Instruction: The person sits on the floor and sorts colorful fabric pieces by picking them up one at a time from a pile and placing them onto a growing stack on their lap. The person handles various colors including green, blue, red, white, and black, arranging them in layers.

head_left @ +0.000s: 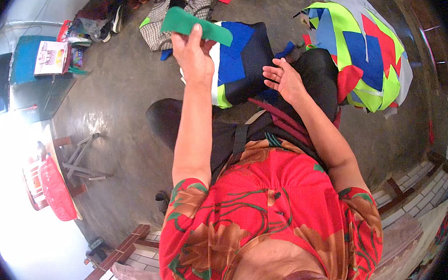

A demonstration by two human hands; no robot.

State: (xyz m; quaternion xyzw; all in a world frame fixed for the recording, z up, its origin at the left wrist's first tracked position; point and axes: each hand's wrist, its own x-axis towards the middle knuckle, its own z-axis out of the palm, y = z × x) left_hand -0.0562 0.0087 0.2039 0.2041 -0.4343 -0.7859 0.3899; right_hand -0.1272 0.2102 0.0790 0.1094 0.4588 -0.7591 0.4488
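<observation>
Green fabric strip [195,25] is pinched in the raised left hand [192,55], just above the patchwork cloth [239,65] on the lap. Beside that cloth's right edge, the right hand [284,80] hovers open and empty, with the patchwork pile [364,50] further right.

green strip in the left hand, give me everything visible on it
The green strip is a flat, plain piece of what looks like cloth or felt, solid green, longer than wide, with a rounded far end. It is lifted up in the air, slanting from upper left to lower right. The left hand pinches it near the middle from below, with the thumb over its lower edge. Its right end shows in front of the patchwork piece on the lap; whether they touch cannot be told. The right hand is apart, open.
</observation>
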